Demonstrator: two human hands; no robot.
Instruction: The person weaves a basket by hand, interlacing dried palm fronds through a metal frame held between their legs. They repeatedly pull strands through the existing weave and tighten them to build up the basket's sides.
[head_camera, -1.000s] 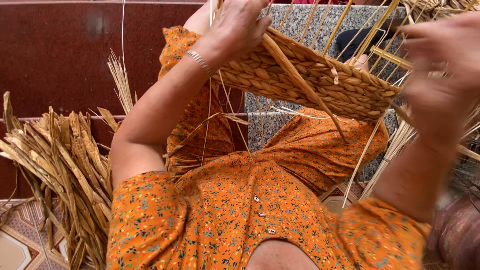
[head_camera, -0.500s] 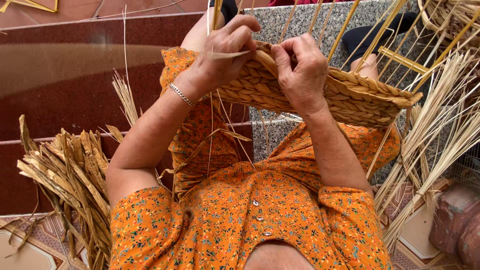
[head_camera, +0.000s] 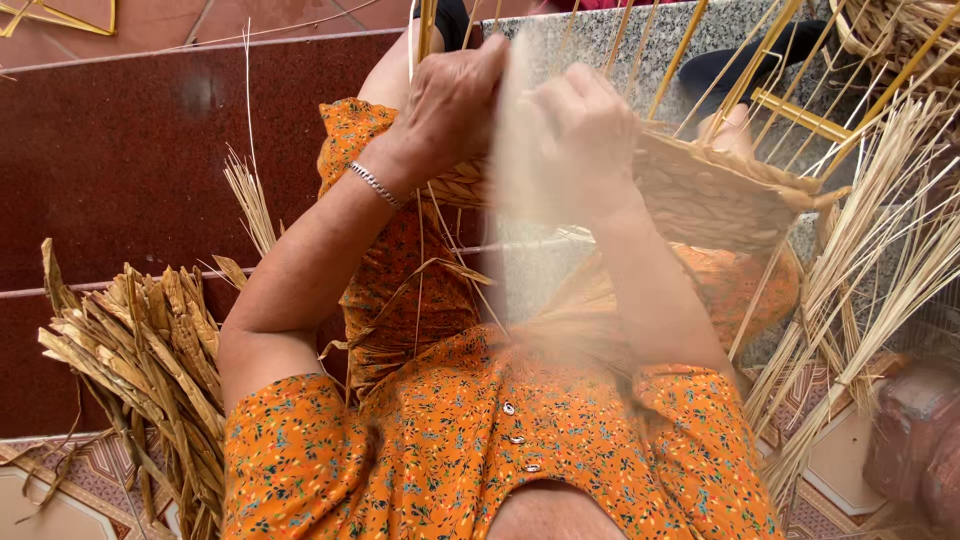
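Up in front of the chest sits the basket (head_camera: 700, 195), a woven straw piece held in the air over the lap, its rim tilted and running off to the right. Bare stakes (head_camera: 745, 75) stick up from it, yellow and stiff, fanning toward the top edge. A pale strand (head_camera: 520, 150) streaks down between the two hands, blurred, too smeared to say just where it ends.

The left hand (head_camera: 450, 105) is curled over the basket's near end, fingers closed on the weave; a thin bracelet (head_camera: 375, 185) rides the wrist. The right hand (head_camera: 585, 135) is right beside it, almost touching, fingers bent down onto the rim and closed around the straw there. Hands together, both clamped on the work.

Below them, the orange dress (head_camera: 480, 440) with small flowers and a row of buttons fills the lower middle.

Out to the left, a bundle (head_camera: 140, 360) of flat dried leaves lies heaped by the elbow. To the right, a sheaf (head_camera: 870, 270) of long pale reeds leans across the frame. Behind the basket there's a speckled grey stone surface (head_camera: 600, 40), and beside it a dark red wall (head_camera: 120, 150). Patterned floor tiles (head_camera: 60, 480) show at the bottom corners.
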